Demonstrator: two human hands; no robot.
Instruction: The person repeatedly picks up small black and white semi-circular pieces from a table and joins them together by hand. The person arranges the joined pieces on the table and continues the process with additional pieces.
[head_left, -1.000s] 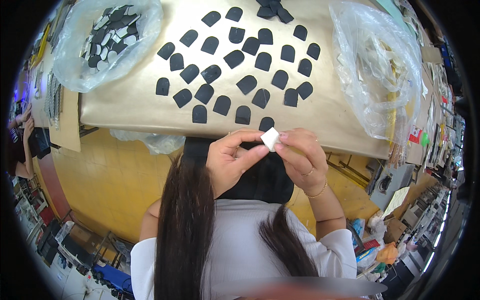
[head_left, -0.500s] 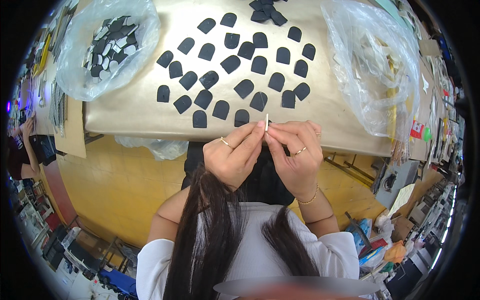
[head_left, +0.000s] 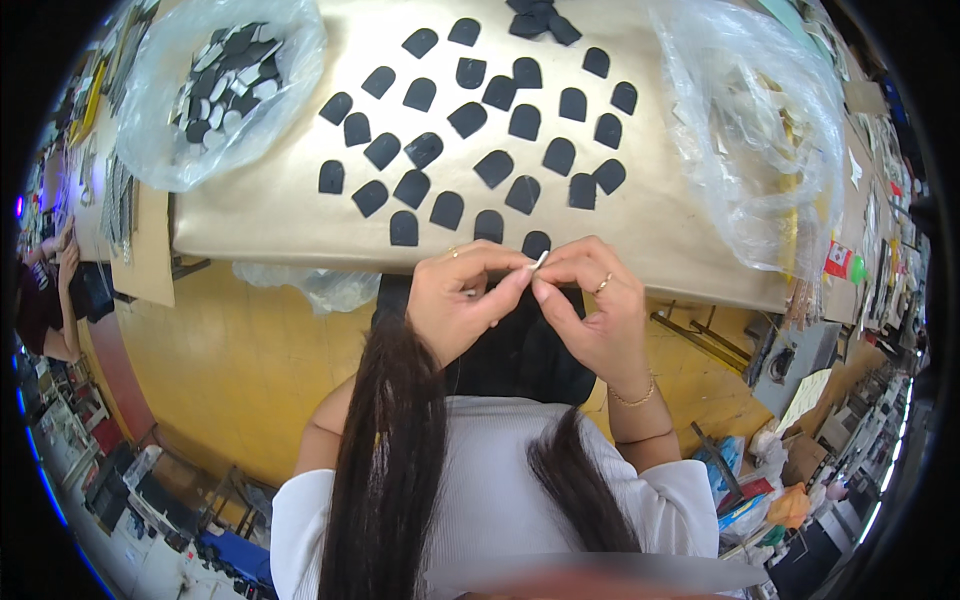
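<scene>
My left hand (head_left: 455, 305) and my right hand (head_left: 603, 315) meet at the table's front edge. Between their fingertips they pinch a small thin piece with a pale edge (head_left: 541, 260), seen nearly edge-on and tilted; its faces hardly show. Thumb and forefinger of each hand close on it. Just beyond the fingertips lies a black arch-shaped piece (head_left: 537, 242). Several more such black pieces (head_left: 446, 210) are spread flat over the gold-toned table cover (head_left: 270, 215), each with one rounded end and one straight end.
At the left, a clear plastic bag (head_left: 295, 130) holds many black and white pieces. A small heap of black pieces (head_left: 540, 20) lies at the far edge. Another clear bag (head_left: 720, 190) sits at the right, near a red-and-white item with a green cap (head_left: 855, 268). A person's arm (head_left: 65, 320) shows far left.
The held piece has turned from near upright to a slant, and my fingers have shifted on it. My left hand's thumb has spread further from its palm. The view has moved slightly.
</scene>
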